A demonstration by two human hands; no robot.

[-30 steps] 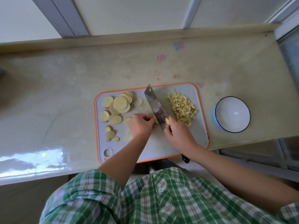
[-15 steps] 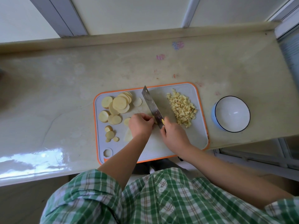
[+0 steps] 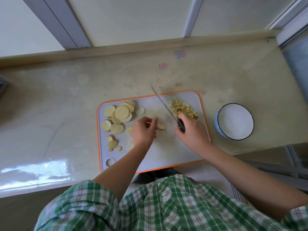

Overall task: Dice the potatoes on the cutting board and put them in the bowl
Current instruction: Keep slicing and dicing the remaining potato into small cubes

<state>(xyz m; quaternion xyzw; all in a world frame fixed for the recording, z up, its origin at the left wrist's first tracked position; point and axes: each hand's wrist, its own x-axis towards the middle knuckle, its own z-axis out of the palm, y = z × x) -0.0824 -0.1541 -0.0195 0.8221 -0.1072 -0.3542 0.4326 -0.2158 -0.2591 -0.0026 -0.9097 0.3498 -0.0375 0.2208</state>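
A grey cutting board (image 3: 166, 154) with an orange rim lies on the counter. Round potato slices (image 3: 122, 112) are heaped on its left part. A pile of diced potato (image 3: 181, 109) lies at its upper right. My right hand (image 3: 191, 130) grips the knife (image 3: 164, 105) by its dark handle, the blade on edge against the left side of the dice pile, its tip past the board's far edge. My left hand (image 3: 144, 130) rests mid-board, fingers half curled, beside a small potato piece (image 3: 160, 127). A white bowl (image 3: 235, 121) with a blue outside stands right of the board.
The beige counter (image 3: 58, 100) runs left and behind the board, with faint pink and purple marks (image 3: 180, 54) near the back ledge. The counter's front edge lies just below the board. A window frame rises behind.
My right hand and the knife moved right, away from my left hand, up against the dice pile. My left hand loosened, and a small cut potato piece now shows beside it.
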